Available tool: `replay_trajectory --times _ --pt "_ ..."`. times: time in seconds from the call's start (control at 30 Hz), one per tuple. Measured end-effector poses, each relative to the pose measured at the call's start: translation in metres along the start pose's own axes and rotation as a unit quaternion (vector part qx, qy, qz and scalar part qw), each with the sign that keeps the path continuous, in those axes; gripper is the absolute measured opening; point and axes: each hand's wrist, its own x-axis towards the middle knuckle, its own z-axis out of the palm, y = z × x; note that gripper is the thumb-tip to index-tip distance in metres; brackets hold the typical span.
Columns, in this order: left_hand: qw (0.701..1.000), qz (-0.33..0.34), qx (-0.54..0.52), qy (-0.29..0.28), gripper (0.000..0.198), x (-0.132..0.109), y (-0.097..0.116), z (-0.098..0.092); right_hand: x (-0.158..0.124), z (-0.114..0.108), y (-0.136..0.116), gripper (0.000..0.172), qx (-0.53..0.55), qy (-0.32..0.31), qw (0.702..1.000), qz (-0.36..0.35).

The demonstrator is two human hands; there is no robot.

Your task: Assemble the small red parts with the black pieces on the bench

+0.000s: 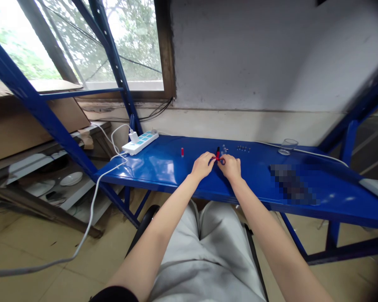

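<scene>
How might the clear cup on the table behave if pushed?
The clear cup may slide on the glossy blue table; its transparency suggests possibly fragile glass; the white cable beside it might catch it.

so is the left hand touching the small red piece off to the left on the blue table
Apart: in the head view, a strip of blue tabletop shows between the left hand and the red piece

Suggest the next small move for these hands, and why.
I'd probably steady the small red item with the left hand and turn it slightly with the right hand: both hands' fingertips meet at it, while the row of tiny pieces lies farther off on the blue table. Exact grip is too small to tell.
</scene>
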Motion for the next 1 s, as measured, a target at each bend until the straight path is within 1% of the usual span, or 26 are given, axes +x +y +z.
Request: replay_trajectory --times 0.27,0.5,0.6,0.7,0.8,0.87,0.93,1.0 --pt "1.0 -0.017 -0.01 -0.006 0.016 -0.001 -0.004 0.005 -0.001 -0.002 0.0 0.013 -0.001 -0.011 1.0 -0.015" --pt "1.0 -0.021 -0.009 -0.019 0.015 0.001 -0.007 0.006 -0.001 -0.004 0.0 0.013 -0.002 -0.028 0.999 -0.046" --pt "1.0 -0.021 0.008 -0.017 0.016 0.0 -0.005 0.006 -0.001 -0.004 0.001 0.013 0.003 -0.025 0.998 -0.062" --pt "0.998 -0.014 0.053 -0.023 0.02 -0.001 0.0 0.003 -0.001 -0.004 0.003 0.013 0.011 -0.02 0.997 -0.068" --pt "0.992 0.023 0.103 -0.069 0.021 0.01 0.006 -0.009 -0.002 -0.003 0.003 0.015 0.04 -0.014 0.997 -0.069" --pt "0.985 0.049 0.13 -0.103 0.019 0.028 0.008 -0.027 -0.003 -0.003 0.003 0.018 0.073 0.004 0.995 -0.064" --pt "0.979 0.043 0.158 -0.12 0.016 0.055 0.006 -0.051 -0.004 -0.002 0.002 0.021 0.103 0.026 0.993 -0.057" --pt "0.972 0.0 0.195 -0.129 0.014 0.084 0.001 -0.077 -0.005 -0.002 0.001 0.023 0.122 0.038 0.99 -0.056"
